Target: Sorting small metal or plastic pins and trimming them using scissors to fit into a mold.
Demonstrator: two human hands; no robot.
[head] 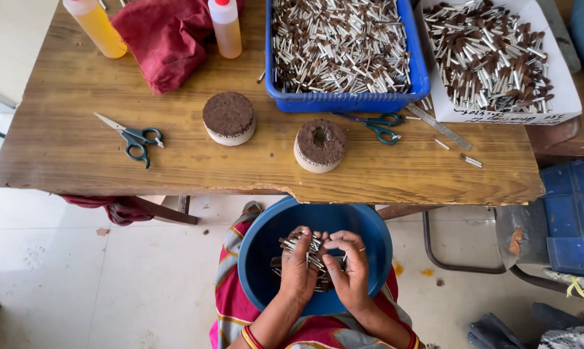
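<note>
My left hand and my right hand are together over a round blue basin on my lap. Between them they hold a bundle of thin silver sticks with brown tips. The left hand cups the bundle from below and the right hand's fingers curl over its right side. More such sticks lie dark at the basin's bottom, partly hidden by my hands.
A wooden table stands ahead with two brown-topped round pads, two scissors, a metal ruler, a blue tray and white box of sticks, a red cloth, two bottles. A blue crate sits right.
</note>
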